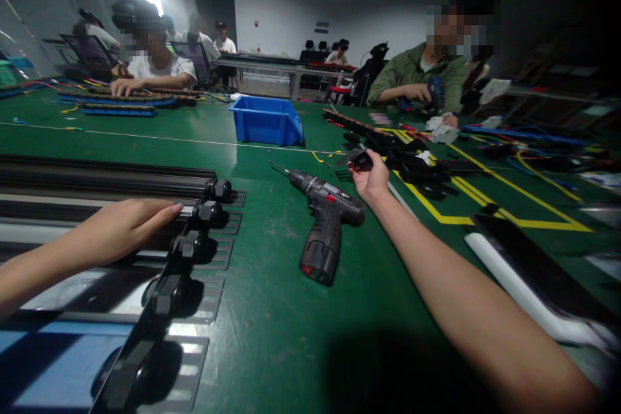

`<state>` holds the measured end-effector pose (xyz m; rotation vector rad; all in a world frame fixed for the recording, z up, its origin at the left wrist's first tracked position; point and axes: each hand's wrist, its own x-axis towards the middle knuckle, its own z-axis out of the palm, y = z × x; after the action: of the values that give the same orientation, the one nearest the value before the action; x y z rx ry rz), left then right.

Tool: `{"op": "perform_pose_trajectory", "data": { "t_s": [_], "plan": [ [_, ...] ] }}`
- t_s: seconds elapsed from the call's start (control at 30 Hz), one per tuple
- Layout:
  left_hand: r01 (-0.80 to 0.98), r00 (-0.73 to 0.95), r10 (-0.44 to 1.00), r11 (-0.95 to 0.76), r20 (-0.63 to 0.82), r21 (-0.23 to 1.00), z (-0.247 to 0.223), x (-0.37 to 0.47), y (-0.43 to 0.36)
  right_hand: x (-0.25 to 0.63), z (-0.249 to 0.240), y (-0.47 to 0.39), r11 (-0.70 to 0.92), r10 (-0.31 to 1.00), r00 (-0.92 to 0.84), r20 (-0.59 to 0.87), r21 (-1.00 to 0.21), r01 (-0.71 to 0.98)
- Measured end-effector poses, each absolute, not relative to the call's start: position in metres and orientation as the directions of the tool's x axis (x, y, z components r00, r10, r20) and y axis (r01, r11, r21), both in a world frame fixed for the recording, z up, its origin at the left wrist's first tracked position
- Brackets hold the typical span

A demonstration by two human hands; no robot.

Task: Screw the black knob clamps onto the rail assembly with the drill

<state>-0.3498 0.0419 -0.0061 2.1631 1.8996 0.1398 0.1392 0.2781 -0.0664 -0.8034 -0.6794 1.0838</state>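
Head view, left hand (129, 223): palm down across the long bars (97, 182), thumb stretched toward the black knobs (177, 294) at their ends; whether the fingers grip, I cannot tell.
Right hand (372, 178): fingers and thumb closed narrowly on a small black piece (361, 158).
Black piece: in that pinch beyond the drill (320, 239), beside the pile of black parts (431, 174); the hand partly hides its shape.
Grip: an edge hold, judged best here, would leave the piece's faces in sight and free of catching on neighbours.
Bars: light, even pressure from the left palm should steady the row without rolling it; pushing on the knobs could skew it.
Drill: it lies on its side on the green table (262, 310), bit toward the blue bin (257, 128); the right forearm should probably travel clear of its handle.
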Motion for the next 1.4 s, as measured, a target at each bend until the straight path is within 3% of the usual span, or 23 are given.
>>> {"op": "perform_pose_trajectory", "data": {
  "t_s": [0.2, 0.43, 0.57, 0.83, 1.07, 1.23, 1.4],
  "plan": [
    [0.956, 0.148, 0.984, -0.118, -0.095, 0.268, -0.004, -0.347, 0.041, 0.142, -0.067, 0.281, 0.229, 0.937, 0.344, 0.060, -0.849, -0.476],
    [0.956, 0.146, 0.985, -0.118, -0.088, 0.268, -0.003, -0.347, 0.041, 0.144, -0.068, 0.281, 0.279, 0.932, 0.312, 0.182, -0.912, -0.300],
    [0.957, 0.150, 0.984, -0.120, -0.095, 0.264, -0.005, -0.348, 0.043, 0.139, -0.066, 0.275, 0.251, 0.946, 0.274, 0.174, -0.928, -0.274],
    [0.960, 0.141, 0.985, -0.112, -0.097, 0.257, -0.004, -0.348, 0.041, 0.127, -0.059, 0.257, 0.179, 0.982, -0.020, 0.189, -0.956, -0.233],
    [0.960, 0.145, 0.986, -0.120, -0.082, 0.253, -0.005, -0.348, 0.042, 0.124, -0.058, 0.254, 0.119, 0.977, -0.160, 0.140, -0.984, -0.131],
    [0.961, 0.130, 0.987, -0.103, -0.094, 0.256, -0.002, -0.347, 0.041, 0.123, -0.062, 0.257, 0.158, 0.979, -0.125, 0.163, -0.986, -0.055],
    [0.959, 0.133, 0.987, -0.107, -0.087, 0.262, -0.004, -0.348, 0.041, 0.122, -0.064, 0.260, 0.216, 0.976, 0.015, 0.216, -0.968, -0.127]
  ]
}}
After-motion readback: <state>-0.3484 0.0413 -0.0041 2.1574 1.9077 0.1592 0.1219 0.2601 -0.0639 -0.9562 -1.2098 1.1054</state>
